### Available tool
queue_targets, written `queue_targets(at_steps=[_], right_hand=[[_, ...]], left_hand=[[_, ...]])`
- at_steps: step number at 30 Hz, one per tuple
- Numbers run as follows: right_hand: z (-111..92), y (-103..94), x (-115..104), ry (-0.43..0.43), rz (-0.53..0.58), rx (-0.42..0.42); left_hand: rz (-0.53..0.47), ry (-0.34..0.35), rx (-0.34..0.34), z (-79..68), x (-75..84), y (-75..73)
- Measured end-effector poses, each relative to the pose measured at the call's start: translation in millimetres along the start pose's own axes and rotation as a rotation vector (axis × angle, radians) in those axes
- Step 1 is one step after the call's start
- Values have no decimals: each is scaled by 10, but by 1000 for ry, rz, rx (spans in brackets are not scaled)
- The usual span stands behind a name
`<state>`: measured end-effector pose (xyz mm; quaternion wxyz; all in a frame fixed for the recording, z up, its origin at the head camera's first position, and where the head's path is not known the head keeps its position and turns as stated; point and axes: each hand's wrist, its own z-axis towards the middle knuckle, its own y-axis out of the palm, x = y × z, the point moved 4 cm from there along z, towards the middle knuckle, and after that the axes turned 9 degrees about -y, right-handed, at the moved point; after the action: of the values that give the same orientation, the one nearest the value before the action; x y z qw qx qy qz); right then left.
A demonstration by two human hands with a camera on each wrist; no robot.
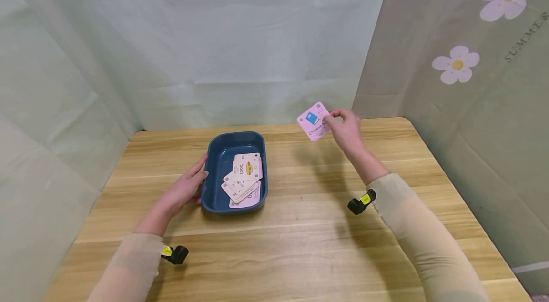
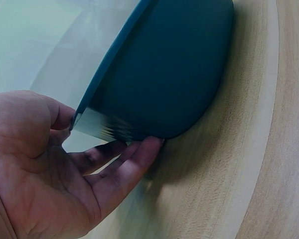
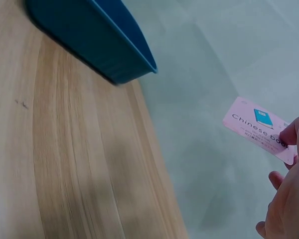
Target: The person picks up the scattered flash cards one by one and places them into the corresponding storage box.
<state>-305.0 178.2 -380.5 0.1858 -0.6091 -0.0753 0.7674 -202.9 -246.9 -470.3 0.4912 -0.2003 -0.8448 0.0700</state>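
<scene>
In the head view my right hand (image 1: 346, 130) pinches a pink flash card (image 1: 310, 125) by its edge, raised over the back of the table. A blue book is printed on the card, and the right wrist view reads "Chinese book" on the same card (image 3: 256, 127). My left hand (image 1: 186, 190) holds the left side of a dark blue plastic box (image 1: 207, 197). Its thumb is at the rim while the other fingers (image 2: 120, 172) reach against the box's lower side. Inside the box lies a loose overlapping pile of cards (image 1: 246, 173), the top one marked "boat".
The wooden table (image 1: 296, 245) runs back to a pale cloth backdrop (image 1: 249, 54). Printed flowers (image 1: 457, 65) decorate the cloth at the right. A small black camera (image 1: 361, 202) sits on the right wrist, and another camera (image 1: 177, 254) on the left.
</scene>
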Motion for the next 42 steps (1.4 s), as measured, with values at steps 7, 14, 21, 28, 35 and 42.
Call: queue_targets(at_steps=[7, 14, 21, 28, 35, 42], right_hand=[[-34, 76, -44, -19, 32, -21], [-71, 144, -101, -28, 52, -45], [-96, 213, -153, -41, 84, -50], [-133, 298, -230, -77, 82, -68], [-164, 384, -286, -93, 62, -92], [-172, 479, -312, -116, 71, -102]], left_hand=[[-2, 4, 4, 12, -4, -1], [-2, 6, 0, 21, -2, 6], [-2, 8, 0, 26, -3, 9], [-8, 9, -2, 17, 13, 13], [-19, 6, -4, 10, 24, 16], [-20, 7, -3, 3, 28, 19]])
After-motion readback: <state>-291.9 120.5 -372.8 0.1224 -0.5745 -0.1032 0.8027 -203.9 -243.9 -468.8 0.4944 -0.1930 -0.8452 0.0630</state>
